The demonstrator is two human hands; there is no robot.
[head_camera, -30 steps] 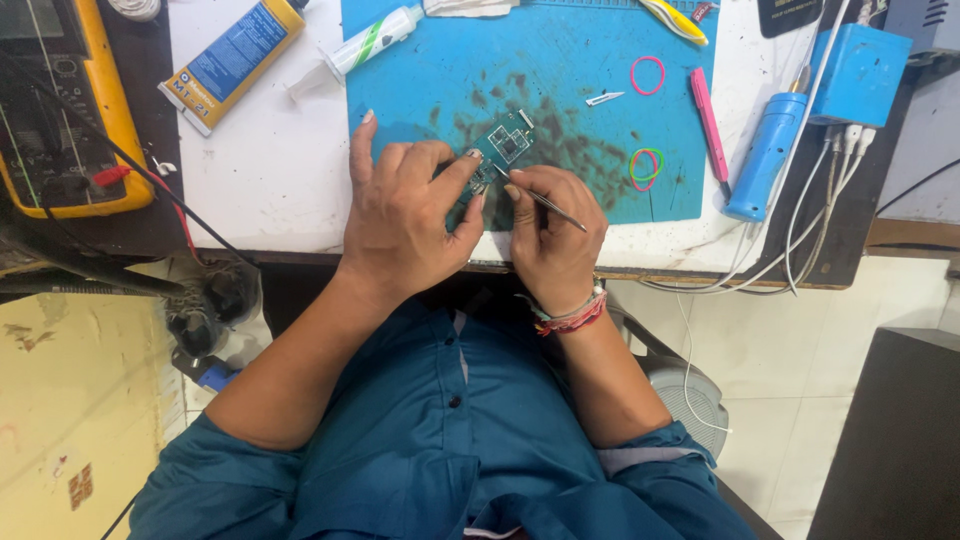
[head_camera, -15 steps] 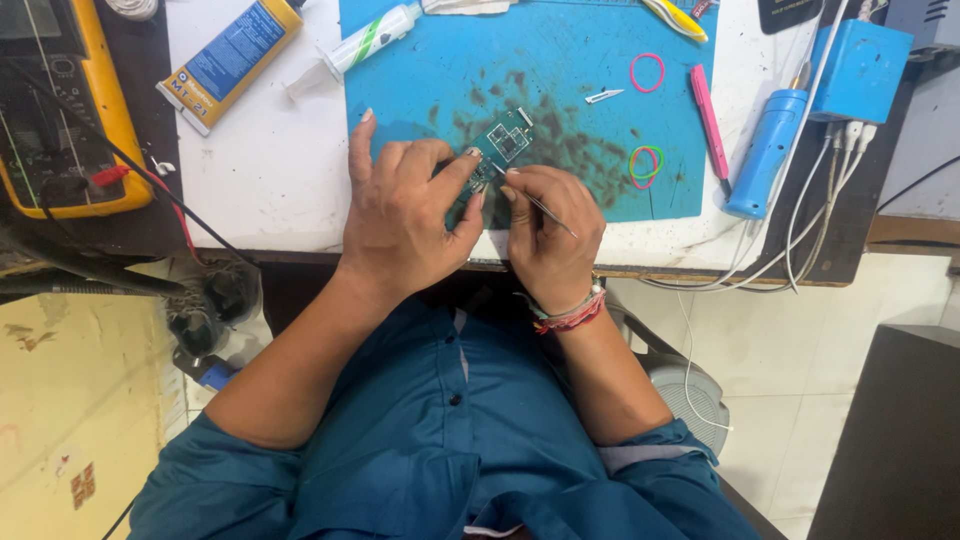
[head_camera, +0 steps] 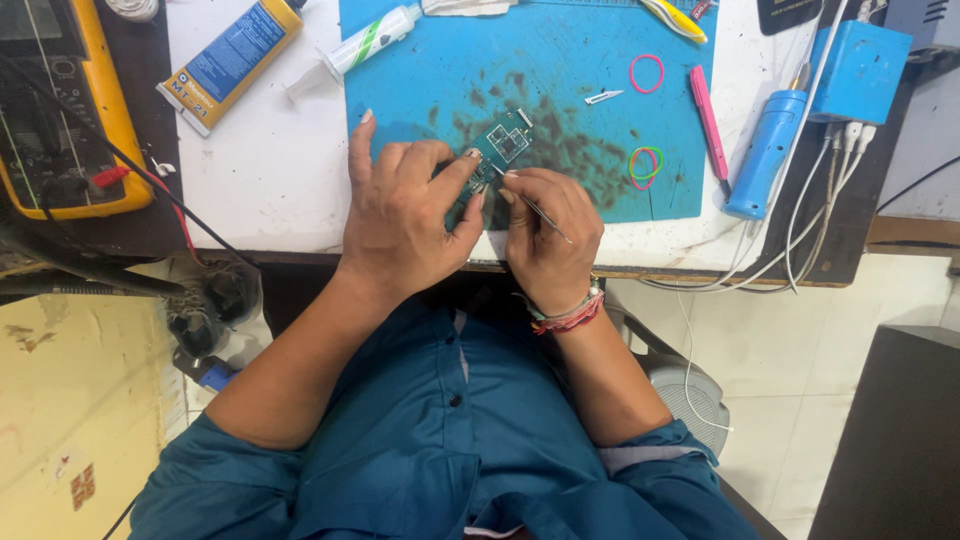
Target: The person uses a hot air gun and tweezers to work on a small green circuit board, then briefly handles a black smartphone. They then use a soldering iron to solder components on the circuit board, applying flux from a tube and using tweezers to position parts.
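Note:
A small green circuit board (head_camera: 503, 145) lies on the stained blue work mat (head_camera: 560, 60). My left hand (head_camera: 405, 220) presses down on the board's near end with thumb and fingers. My right hand (head_camera: 548, 235) pinches a thin metal tool (head_camera: 535, 207) whose tip touches the board next to my left thumb. A red and green thread band sits on my right wrist.
A yellow multimeter (head_camera: 65, 110) with red and black leads sits at far left. A flat glue tube (head_camera: 230, 62) and a white syringe tube (head_camera: 365, 42) lie on the white table. Rubber bands (head_camera: 647, 72), a pink pen (head_camera: 708, 120), a blue handheld tool (head_camera: 765, 155) and a blue box (head_camera: 860, 70) with cables lie right.

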